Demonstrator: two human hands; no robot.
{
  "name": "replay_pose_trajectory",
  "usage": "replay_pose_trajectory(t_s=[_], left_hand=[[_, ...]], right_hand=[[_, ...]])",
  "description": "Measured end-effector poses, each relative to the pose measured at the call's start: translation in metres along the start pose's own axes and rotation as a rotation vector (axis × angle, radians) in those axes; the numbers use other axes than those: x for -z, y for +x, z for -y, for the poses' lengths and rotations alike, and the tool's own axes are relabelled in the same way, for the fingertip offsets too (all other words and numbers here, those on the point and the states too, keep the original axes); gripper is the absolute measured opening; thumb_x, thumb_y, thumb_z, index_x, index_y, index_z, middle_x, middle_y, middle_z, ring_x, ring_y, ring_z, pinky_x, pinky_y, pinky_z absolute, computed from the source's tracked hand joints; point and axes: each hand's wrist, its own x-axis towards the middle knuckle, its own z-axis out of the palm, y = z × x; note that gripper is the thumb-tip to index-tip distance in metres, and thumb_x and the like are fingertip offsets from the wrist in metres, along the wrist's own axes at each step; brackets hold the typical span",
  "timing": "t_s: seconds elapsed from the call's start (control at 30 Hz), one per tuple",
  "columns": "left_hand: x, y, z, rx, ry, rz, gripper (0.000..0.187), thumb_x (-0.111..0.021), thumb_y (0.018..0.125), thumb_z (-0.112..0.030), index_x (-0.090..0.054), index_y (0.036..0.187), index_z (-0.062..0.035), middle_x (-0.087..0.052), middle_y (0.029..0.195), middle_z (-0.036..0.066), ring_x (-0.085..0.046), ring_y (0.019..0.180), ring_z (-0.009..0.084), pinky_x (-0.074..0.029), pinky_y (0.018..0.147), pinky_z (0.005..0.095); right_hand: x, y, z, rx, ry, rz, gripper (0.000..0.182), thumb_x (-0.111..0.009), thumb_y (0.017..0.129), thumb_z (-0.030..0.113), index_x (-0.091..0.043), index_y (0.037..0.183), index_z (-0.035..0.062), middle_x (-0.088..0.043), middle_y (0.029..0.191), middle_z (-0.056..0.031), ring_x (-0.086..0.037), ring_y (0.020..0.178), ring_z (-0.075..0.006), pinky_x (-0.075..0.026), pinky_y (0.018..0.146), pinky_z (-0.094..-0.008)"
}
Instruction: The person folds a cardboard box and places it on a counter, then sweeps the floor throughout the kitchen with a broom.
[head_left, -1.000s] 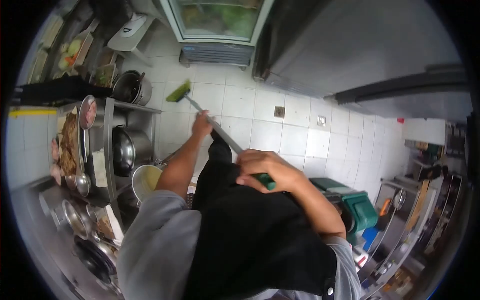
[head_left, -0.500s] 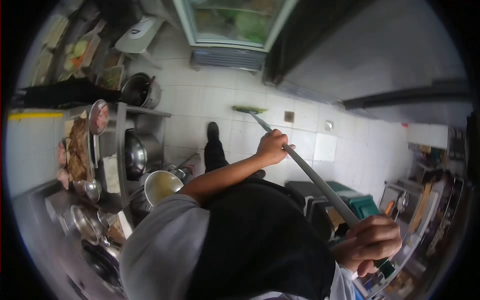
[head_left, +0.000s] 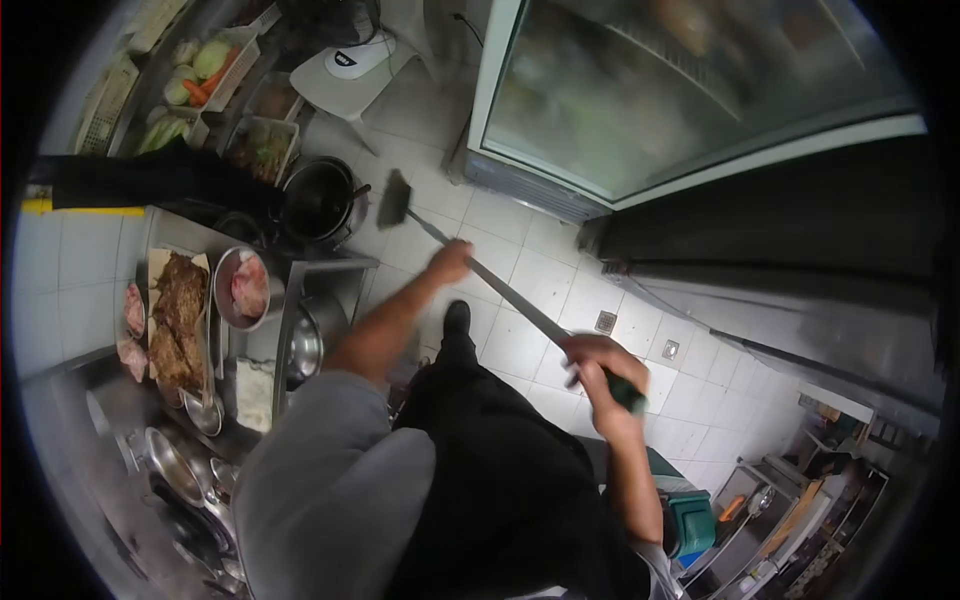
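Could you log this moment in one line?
left hand: grips broom shaft | right hand: grips green end | bristles: over white floor

Is a broom (head_left: pixel 515 298) with grey pole, green end (head_left: pixel 628 396) and blurred, dark bristles (head_left: pixel 394 198); slants over the white tiled floor (head_left: pixel 510 350).

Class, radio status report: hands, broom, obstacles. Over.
Left hand gripping broom shaft; right hand around green handle end. Broom head near dark pot, possible obstacle.
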Motion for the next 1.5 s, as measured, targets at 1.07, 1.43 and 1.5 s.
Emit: replay_pose_trajectory(t_s=[1.07, 1.43, 1.5], left_hand=[[-0.166, -0.036, -0.325, -0.551, -0.528, 0.467, 0.025, -0.078, 0.09, -0.023, -0.061, 0.082, -0.006, -0.062, 0.089, 0.015, -0.06, 0.096, 0.0377, -0.048, 0.084, 0.0475], [-0.139, -0.031, -0.335, -0.513, -0.005, 0.272, 0.031, -0.079, 0.09, -0.026, -0.066, 0.072, -0.0035, -0.066, 0.086, 0.019, -0.066, 0.09, 0.0405, -0.052, 0.081, 0.0535], [-0.183, -0.023, -0.326, -0.455, -0.007, 0.331, 0.03, -0.078, 0.091, -0.026, -0.066, 0.074, -0.0045, -0.065, 0.086, 0.019, -0.066, 0.092, 0.0425, -0.053, 0.083, 0.0544]], right_hand=[[0.094, -0.135, 0.096, -0.036, -0.129, -0.451, 0.035, -0.08, 0.088, 0.021, -0.062, 0.066, 0.0003, -0.058, 0.059, -0.0092, -0.068, 0.062, -0.032, -0.057, 0.063, -0.0413], [0.179, -0.272, 0.015, 0.094, 0.195, -0.593, 0.031, -0.074, 0.09, 0.014, -0.058, 0.067, 0.0, -0.058, 0.063, -0.0113, -0.066, 0.066, -0.0317, -0.056, 0.065, -0.0434], [0.183, -0.275, -0.013, 0.061, 0.196, -0.49, 0.027, -0.077, 0.094, 0.011, -0.062, 0.076, -0.0028, -0.061, 0.07, -0.0136, -0.068, 0.076, -0.033, -0.055, 0.07, -0.0439]])
